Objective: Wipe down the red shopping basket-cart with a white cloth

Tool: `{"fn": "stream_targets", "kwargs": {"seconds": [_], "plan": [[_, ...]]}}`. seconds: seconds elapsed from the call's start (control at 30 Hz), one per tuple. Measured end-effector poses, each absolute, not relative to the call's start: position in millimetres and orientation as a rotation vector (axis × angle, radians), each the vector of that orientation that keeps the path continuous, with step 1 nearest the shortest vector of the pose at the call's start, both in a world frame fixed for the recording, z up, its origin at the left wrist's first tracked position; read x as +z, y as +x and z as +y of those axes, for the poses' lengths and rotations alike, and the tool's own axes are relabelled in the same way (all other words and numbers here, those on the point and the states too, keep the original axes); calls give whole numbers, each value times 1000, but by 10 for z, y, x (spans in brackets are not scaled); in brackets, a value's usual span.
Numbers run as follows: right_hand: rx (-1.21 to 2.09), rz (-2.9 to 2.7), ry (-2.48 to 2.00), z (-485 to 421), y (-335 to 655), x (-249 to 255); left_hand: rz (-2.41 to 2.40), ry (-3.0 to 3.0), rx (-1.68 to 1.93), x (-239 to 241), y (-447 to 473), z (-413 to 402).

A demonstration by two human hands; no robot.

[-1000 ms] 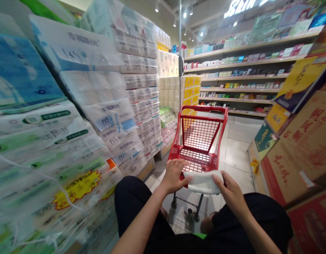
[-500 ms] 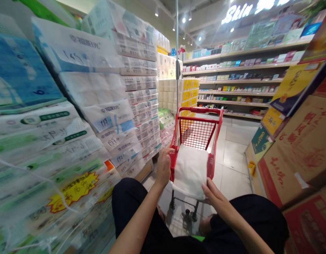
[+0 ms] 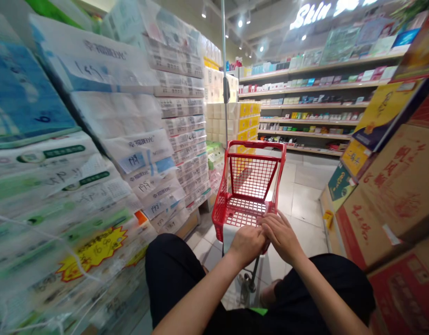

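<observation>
A small red shopping cart (image 3: 254, 174) with a grid basket stands between my knees. My left hand (image 3: 247, 244) is closed, knuckles up, at the near edge of the basket. Against its fingertips lie the bent fingers of my right hand (image 3: 279, 232), at the basket's near right corner. The two hands meet here, and whatever they pinch is hidden beneath them. A pale patch (image 3: 229, 236) shows below the rim left of my left hand; I cannot tell if it is cloth or part of the cart.
Tall stacks of wrapped tissue packs (image 3: 181, 111) line the left. Cardboard boxes (image 3: 392, 186) are piled on the right. A thin metal pole (image 3: 225, 60) rises behind the cart. Shelves of small goods (image 3: 305, 104) stand at the back, beyond the tiled floor (image 3: 298, 200).
The white soft sheet between my spread hands no longer shows spread out over the cart. Both hands have come together at the basket's near right, and the basket floor is now visible.
</observation>
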State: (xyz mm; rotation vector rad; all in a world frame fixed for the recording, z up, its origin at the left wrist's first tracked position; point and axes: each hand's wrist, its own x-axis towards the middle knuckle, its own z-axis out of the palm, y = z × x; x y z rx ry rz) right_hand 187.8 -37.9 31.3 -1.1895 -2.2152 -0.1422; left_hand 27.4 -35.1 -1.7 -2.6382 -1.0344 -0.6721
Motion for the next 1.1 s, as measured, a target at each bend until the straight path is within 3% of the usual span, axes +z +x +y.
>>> {"fn": "stream_targets", "kwargs": {"seconds": [0.4,0.8,1.1], "plan": [[-265,-2223,-1186,-122,2161,211,-948,-2713,-708,87,-858,70],[-424,-2206,-1310,-332,1520,229,-1264,-2542,-821,-57,-114,-129],[-351,-2214,-1283,-418,1625,154,-1042,-2693,-780,0,-214,-142]]}}
